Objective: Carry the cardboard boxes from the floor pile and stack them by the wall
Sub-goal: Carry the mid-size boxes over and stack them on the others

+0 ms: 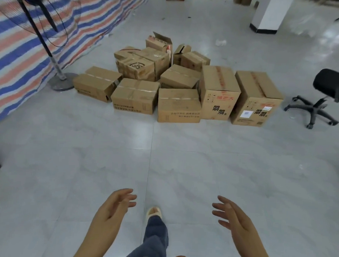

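While both hands are reaching forward at the bottom of the frame, I am watching the left hand (114,205) and the right hand (232,215) hanging with fingers spread and relaxed, palms facing each other, holding nothing. One foot (154,211) in a pale slipper is showing between them on the tiled floor (87,154). Well ahead, in the middle of the frame, the cardboard boxes (177,86) are lying in a loose pile, none of them touched yet: taller ones are standing upright at its right side, lower ones are sitting along the front, and several are leaning on one another at the back, one with its flaps open. I am judging the risks as follows. Pulling a front box may be letting the tilted ones behind slide or topple. An open-flapped box may be spilling or buckling when lifted. A standing fan (50,53) at the upper left, beside the striped tarpaulin (17,61), and an office chair (323,99) at the right edge are flanking the pile, so a wide load blocking my view may be clipping either one. Loose slippers on glossy tiles may be slipping under load.
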`<state>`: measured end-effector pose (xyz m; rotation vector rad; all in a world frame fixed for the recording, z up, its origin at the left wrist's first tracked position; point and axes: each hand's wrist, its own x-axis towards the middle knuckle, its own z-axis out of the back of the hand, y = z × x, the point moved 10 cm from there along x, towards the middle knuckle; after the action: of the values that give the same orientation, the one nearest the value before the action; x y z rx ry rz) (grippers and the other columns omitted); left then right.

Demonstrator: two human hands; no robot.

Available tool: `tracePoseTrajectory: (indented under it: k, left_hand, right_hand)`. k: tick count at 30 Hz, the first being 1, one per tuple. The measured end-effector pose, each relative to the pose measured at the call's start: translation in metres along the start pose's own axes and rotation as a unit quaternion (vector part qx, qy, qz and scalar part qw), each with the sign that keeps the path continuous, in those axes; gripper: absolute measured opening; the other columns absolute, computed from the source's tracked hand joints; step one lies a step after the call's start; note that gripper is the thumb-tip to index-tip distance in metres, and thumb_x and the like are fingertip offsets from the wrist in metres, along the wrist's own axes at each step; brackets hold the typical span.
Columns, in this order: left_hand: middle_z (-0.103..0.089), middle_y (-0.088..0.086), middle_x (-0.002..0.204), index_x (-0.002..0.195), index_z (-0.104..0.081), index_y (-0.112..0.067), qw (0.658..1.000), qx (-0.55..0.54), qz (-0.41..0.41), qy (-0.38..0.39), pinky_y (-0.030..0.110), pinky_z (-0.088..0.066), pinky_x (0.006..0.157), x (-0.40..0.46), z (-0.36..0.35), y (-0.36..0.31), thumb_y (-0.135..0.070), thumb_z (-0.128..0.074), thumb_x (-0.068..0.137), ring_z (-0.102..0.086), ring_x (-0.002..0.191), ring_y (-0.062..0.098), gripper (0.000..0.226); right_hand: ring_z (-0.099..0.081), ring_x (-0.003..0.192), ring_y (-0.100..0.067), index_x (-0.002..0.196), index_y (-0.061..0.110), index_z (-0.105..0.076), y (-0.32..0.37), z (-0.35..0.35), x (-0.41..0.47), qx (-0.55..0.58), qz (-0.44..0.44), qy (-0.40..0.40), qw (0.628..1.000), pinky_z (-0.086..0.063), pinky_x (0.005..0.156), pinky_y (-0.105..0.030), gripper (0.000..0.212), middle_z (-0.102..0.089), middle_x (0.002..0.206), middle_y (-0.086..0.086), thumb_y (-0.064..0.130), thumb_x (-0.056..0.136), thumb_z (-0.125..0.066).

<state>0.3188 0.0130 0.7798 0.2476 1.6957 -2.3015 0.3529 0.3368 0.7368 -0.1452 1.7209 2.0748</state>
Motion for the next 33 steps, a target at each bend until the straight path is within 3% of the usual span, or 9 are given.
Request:
tracePoseTrajectory:
  k: [3,6,9,11,13,17,22,26,33]
  left_hand:
    - [-0.071,-0.003,0.102,0.106,-0.062,-0.023,1.0,-0.002,-0.011,0.014,0.037,-0.05,0.094,0.072,-0.008,-0.036,-0.016,-0.044,0.098,-0.069,0.093,0.013,0.021]
    - [-0.072,-0.01,0.098,0.105,-0.064,-0.022,0.999,-0.003,-0.036,0.023,0.028,-0.051,0.083,0.143,-0.009,-0.081,-0.014,-0.045,0.098,-0.068,0.09,0.006,0.022]
    - [-0.07,-0.017,0.1,0.104,-0.063,-0.024,0.999,0.004,-0.043,0.029,0.026,-0.052,0.077,0.207,-0.017,-0.11,-0.014,-0.045,0.098,-0.067,0.089,0.006,0.022]
    - [-0.07,-0.016,0.1,0.104,-0.064,-0.025,0.998,0.011,-0.042,0.042,0.026,-0.051,0.077,0.241,-0.03,-0.123,-0.014,-0.045,0.098,-0.067,0.089,0.006,0.023]
    - [-0.07,-0.015,0.101,0.105,-0.064,-0.025,0.998,0.015,-0.036,0.053,0.027,-0.051,0.079,0.274,-0.045,-0.131,-0.013,-0.045,0.098,-0.067,0.09,0.006,0.023]
    - [-0.069,-0.018,0.101,0.105,-0.064,-0.025,0.999,0.026,-0.014,0.041,0.028,-0.051,0.08,0.342,-0.075,-0.138,-0.013,-0.045,0.098,-0.067,0.089,0.004,0.023]
    - [-0.07,-0.006,0.097,0.104,-0.062,-0.025,0.999,0.024,0.017,-0.017,0.03,-0.052,0.082,0.428,-0.111,-0.161,-0.014,-0.044,0.098,-0.067,0.089,0.008,0.022]
    - [-0.067,-0.01,0.103,0.103,-0.059,-0.03,0.998,0.047,0.014,-0.033,0.027,-0.052,0.083,0.495,-0.148,-0.197,-0.015,-0.043,0.099,-0.066,0.088,0.005,0.022]
    - [-0.066,-0.006,0.106,0.107,-0.058,-0.027,0.995,0.065,0.061,-0.049,0.034,-0.052,0.089,0.599,-0.167,-0.218,-0.017,-0.043,0.098,-0.065,0.095,0.013,0.02]
  right_hand:
    - [-0.069,0.091,-0.007,0.108,0.03,-0.063,0.039,0.004,0.058,0.022,0.012,-0.036,0.999,-0.055,0.073,-0.024,0.021,-0.073,0.1,0.003,0.036,0.096,-0.046]
    - [-0.069,0.092,-0.005,0.11,0.034,-0.061,0.083,0.001,0.117,0.022,0.035,-0.059,0.997,-0.057,0.07,-0.022,0.069,-0.072,0.102,0.008,0.083,0.062,-0.054]
    - [-0.068,0.097,-0.008,0.11,0.039,-0.058,0.107,-0.008,0.167,0.024,0.026,-0.058,0.998,-0.056,0.071,-0.027,0.04,-0.07,0.106,0.009,0.064,0.081,-0.047]
    - [-0.068,0.094,-0.005,0.11,0.039,-0.057,0.113,-0.008,0.199,0.01,0.014,-0.067,0.998,-0.056,0.069,-0.024,0.044,-0.07,0.106,0.011,0.071,0.081,-0.045]
    - [-0.067,0.092,-0.006,0.111,0.036,-0.055,0.112,-0.009,0.231,0.002,-0.016,-0.063,0.998,-0.056,0.071,-0.022,0.034,-0.067,0.113,0.005,0.058,0.091,-0.041]
    - [-0.062,0.097,-0.013,0.117,0.032,-0.047,0.118,-0.001,0.311,-0.038,-0.036,-0.036,0.998,-0.05,0.082,-0.023,0.076,-0.061,0.116,0.006,0.086,0.066,-0.033]
    - [-0.062,0.103,-0.018,0.128,0.022,-0.05,0.156,0.036,0.439,-0.07,-0.021,-0.03,0.997,-0.051,0.087,-0.031,0.035,-0.061,0.122,-0.003,0.032,0.098,-0.034]
    - [-0.062,0.104,-0.018,0.129,0.019,-0.052,0.203,0.062,0.538,-0.098,-0.004,-0.02,0.995,-0.051,0.094,-0.041,0.035,-0.063,0.118,-0.002,0.028,0.1,-0.036]
    - [-0.063,0.1,-0.009,0.126,0.022,-0.054,0.234,0.055,0.68,-0.117,-0.018,0.02,0.993,-0.051,0.082,-0.029,0.029,-0.065,0.112,0.005,0.025,0.1,-0.04]
